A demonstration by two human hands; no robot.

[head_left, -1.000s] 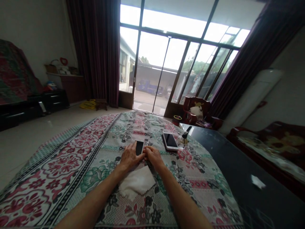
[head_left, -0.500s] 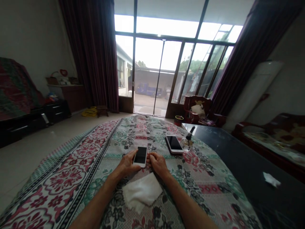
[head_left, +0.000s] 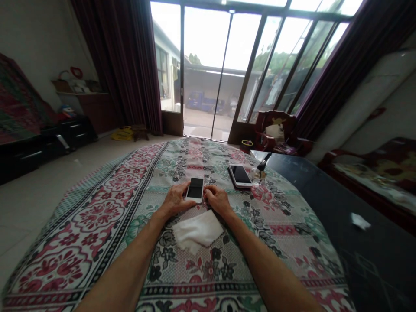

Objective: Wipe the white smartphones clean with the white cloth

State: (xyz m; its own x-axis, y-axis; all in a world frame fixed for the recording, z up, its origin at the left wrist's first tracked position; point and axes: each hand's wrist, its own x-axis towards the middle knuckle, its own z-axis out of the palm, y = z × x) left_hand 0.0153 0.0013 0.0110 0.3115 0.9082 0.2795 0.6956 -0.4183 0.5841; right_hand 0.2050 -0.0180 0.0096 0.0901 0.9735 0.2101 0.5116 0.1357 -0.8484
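A white smartphone (head_left: 195, 190) with a dark screen is on the patterned cloth in front of me. My left hand (head_left: 175, 199) grips it by its left side, thumb along the bottom edge. Close against the phone's right edge is my right hand (head_left: 217, 199), its fingers curled and pinched together; whatever they hold, if anything, is too small to tell. Nearer to me, between my forearms, lies a crumpled white cloth (head_left: 197, 230). A second, larger white phone (head_left: 240, 175) lies face up to the right, on a dark flat thing.
Beside the larger phone stands a small clear bottle (head_left: 258, 175) with a black top. The floral tablecloth (head_left: 107, 216) covers the round surface. To the right is a dark glossy table (head_left: 325, 208) with a crumpled white tissue (head_left: 360, 221). A wooden armchair (head_left: 276, 125) stands behind.
The view has tilted downward, so everything sits higher in the picture. Both hands stay at the phone, with no clear change of hold.
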